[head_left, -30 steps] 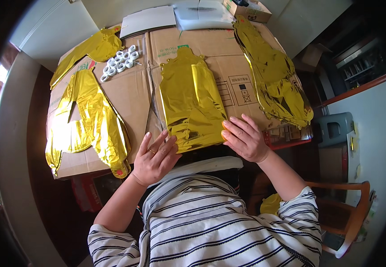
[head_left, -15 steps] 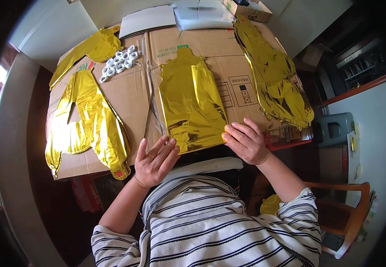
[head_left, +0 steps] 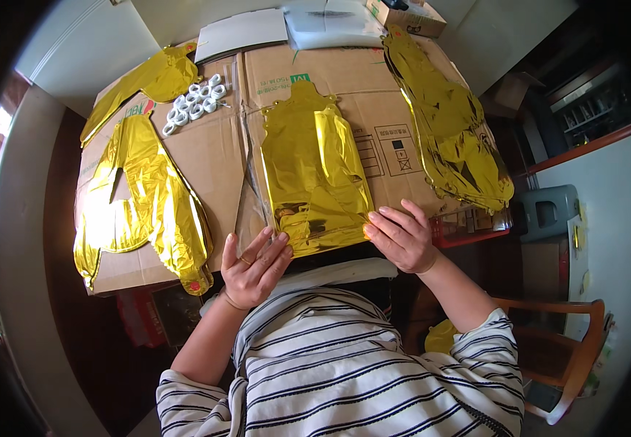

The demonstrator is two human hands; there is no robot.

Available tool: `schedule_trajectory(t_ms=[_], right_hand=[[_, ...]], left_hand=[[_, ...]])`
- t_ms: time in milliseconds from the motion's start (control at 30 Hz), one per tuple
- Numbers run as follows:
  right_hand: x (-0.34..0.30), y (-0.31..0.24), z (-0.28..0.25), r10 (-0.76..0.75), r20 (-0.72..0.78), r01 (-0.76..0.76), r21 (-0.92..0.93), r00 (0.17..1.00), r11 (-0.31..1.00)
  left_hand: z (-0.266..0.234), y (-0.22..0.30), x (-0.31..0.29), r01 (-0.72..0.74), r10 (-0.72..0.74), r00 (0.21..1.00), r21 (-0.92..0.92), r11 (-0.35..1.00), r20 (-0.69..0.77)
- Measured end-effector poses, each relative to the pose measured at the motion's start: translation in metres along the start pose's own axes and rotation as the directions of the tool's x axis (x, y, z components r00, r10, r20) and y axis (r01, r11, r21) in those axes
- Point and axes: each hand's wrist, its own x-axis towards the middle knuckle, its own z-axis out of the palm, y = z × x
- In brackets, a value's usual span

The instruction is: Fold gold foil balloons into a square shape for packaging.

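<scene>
A gold foil balloon [head_left: 315,167], flat and folded into a long panel, lies in front of me on the cardboard. Its near edge reaches the cardboard's front edge. My left hand [head_left: 256,269] pinches the near left corner; the index and middle fingertips rest on the foil, while the little finger stands apart. At the near right corner, my right hand [head_left: 405,239] grips the foil with its index side, the other fingers spread upward. Both thumbs are hidden beneath. Creases and small tabs show along the balloon's sides and far end.
The cardboard sheet [head_left: 217,164] covers the table. Left lie two more gold foil balloons [head_left: 159,189] and several white rolls [head_left: 195,102]; another gold foil pile [head_left: 446,124] is at right. White sheets [head_left: 241,34], a clear plastic stack [head_left: 334,25] and a box [head_left: 410,18] stand behind. A wooden chair [head_left: 585,328] is at right.
Both hands have shifted slightly toward me, and the near edge of the balloon has come down a little with them. Creases near that edge have changed. The other things have stayed in place.
</scene>
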Motion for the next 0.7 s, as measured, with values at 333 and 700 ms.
schedule_trajectory(t_ms=[333,700], right_hand=[[0.011,-0.003,-0.016,-0.038,0.048,0.031,0.149,0.998,0.988],[0.122,0.069,-0.046,0.047,-0.063,-0.035,0.188,0.997,0.982]], left_hand=[[-0.016,0.002,0.010,0.012,-0.009,1.000,-0.136,0.991,0.025],[-0.050,-0.080,0.137,-0.018,0.037,0.998,-0.331,0.944,0.050]])
